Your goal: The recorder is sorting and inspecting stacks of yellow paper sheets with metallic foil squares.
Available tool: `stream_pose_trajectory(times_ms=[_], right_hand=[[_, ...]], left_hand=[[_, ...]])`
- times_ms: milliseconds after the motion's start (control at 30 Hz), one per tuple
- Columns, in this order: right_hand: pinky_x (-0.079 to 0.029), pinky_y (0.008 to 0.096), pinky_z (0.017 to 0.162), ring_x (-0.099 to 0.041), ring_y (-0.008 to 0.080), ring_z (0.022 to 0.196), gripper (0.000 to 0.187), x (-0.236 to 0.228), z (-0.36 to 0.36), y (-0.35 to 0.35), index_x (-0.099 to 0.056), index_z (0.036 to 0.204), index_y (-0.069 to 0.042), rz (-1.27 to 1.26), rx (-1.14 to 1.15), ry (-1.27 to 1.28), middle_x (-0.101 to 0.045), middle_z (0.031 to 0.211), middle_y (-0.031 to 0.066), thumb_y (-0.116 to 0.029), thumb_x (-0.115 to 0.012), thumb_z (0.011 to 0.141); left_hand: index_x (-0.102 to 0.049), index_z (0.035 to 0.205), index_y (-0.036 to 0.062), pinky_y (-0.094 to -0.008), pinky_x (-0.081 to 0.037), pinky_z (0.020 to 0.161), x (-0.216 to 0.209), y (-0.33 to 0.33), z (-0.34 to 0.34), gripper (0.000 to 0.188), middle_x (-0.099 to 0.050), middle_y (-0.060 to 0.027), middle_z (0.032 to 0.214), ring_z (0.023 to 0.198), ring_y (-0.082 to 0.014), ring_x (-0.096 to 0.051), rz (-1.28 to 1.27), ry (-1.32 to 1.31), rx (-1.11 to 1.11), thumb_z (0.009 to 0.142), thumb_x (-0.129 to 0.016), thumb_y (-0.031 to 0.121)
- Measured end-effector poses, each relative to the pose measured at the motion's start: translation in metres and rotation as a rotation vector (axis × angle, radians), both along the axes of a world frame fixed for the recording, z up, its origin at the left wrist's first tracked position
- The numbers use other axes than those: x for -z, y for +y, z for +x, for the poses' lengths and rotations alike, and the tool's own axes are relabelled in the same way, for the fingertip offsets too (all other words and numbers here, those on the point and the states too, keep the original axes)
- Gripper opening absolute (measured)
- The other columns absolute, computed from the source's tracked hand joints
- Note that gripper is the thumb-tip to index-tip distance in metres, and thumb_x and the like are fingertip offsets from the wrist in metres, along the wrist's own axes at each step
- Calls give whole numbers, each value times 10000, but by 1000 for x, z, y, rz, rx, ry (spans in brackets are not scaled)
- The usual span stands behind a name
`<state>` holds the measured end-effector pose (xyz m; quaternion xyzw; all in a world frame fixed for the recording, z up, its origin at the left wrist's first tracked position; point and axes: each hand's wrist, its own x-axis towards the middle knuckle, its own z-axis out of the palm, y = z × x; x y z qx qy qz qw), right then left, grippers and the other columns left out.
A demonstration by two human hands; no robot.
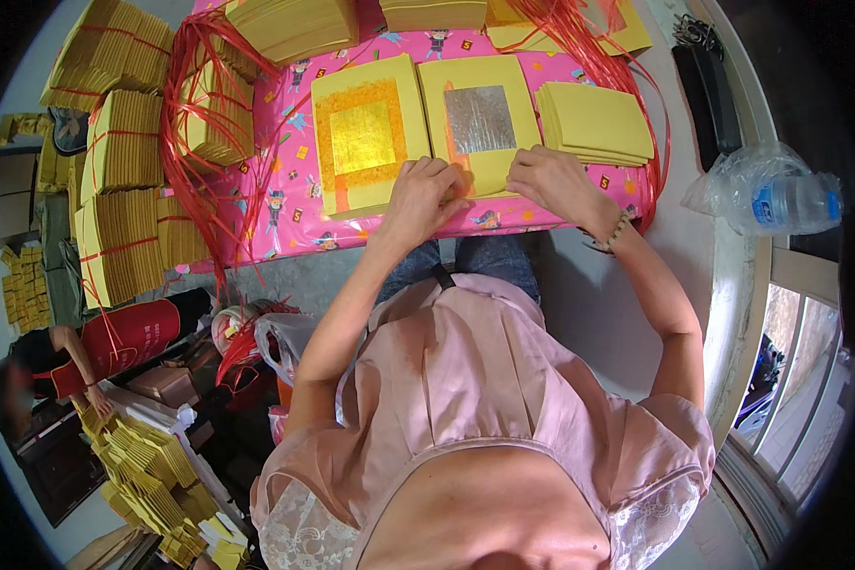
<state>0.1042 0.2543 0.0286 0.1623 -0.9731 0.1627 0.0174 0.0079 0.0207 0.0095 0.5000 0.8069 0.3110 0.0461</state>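
Before me lie two side-by-side stacks of yellow joss paper. The left stack (408, 95) bears a gold foil square on an orange patch; the right stack (522, 104) has a silver foil square. My left hand (426, 197) is closed, with thumb and fingertips at the near left corner of the silver-foil joss paper. At its near right corner, my right hand (559, 184) has its fingers curled down onto the paper edge. The fingertips of both hands are partly hidden. To the right rests a folded yellow paper pile (594, 123).
Tied yellow paper bundles (123, 142) and red plastic strings (185, 104) crowd the left of the pink patterned table cover (299, 204). A bagged plastic bottle (793, 202) stands by the right wall. At lower left, another person (114, 342) touches more yellow paper bundles (152, 465).
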Motion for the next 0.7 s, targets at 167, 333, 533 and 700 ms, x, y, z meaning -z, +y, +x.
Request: stream_pose_trajectory(times_ms=[167, 333, 533, 700], right_hand=[[-487, 389, 757, -577, 270, 881, 143, -2, -2, 1, -654, 849, -47, -2, 24, -55, -601, 896, 76, -189, -636, 854], [-484, 391, 770, -572, 275, 894, 159, -2, -5, 2, -656, 860, -42, -27, 30, -70, -599, 914, 74, -199, -628, 866], [-484, 391, 777, -573, 276, 907, 159, 0, -5, 1, -657, 868, -47, -34, 43, -75, -597, 918, 73, -203, -625, 872], [-487, 392, 770, -578, 271, 899, 154, -1, -5, 2, -656, 862, -55, -42, 36, -68, -594, 911, 67, -206, -626, 869]], left_hand=[[-598, 854, 87, -380, -406, 782, -1, 0, -1, 268, -585, -70, 829, 858, -271, -560, -4, -44, -5, 702, -785, 203], [-586, 841, 84, -388, -409, 775, 0, 1, -5, 268, -577, -84, 816, 847, -279, -558, -10, -48, 3, 711, -778, 219], [-590, 837, 84, -387, -415, 786, 2, -1, -4, 275, -579, -83, 819, 849, -281, -560, -2, -44, 1, 710, -776, 241], [-608, 851, 83, -387, -418, 788, 3, -2, -5, 290, -589, -80, 832, 861, -279, -565, -1, -60, 9, 688, -790, 239]])
